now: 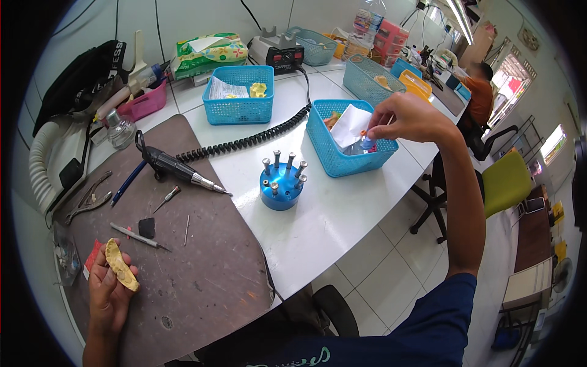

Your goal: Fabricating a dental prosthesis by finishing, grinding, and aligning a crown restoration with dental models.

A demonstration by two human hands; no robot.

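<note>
Looking down over the white table (pixel 342 214) and the dark mat (pixel 202 269) at its left end, I am seeing both my hands busy at opposite ends of the bench. Behind the mat the handpiece (pixel 177 168) is lying with its coiled cord (pixel 257 137) trailing back toward the control box (pixel 278 52), and a blue bur stand (pixel 281 183) is sitting between the mat and the nearest blue basket (pixel 327 156). My right hand (pixel 413 116) is reaching over that basket, fingertips pressed together and pinching a small bag (pixel 365 144) beside the white paper (pixel 350 122) inside it; I am judging that the pinch is shallow, so the bag could be slipping back in or dragging the paper out with it. My left hand (pixel 110 284) is resting on the mat near its front edge, fingers curled loosely around a yellow cast (pixel 121 266), which is lying across the palm more than being clamped; with my attention on the far side, I am thinking it could be tipping off and chipping on the mat. Pliers (pixel 88 199) and small tools (pixel 137 235) are lying just beyond it.
</note>
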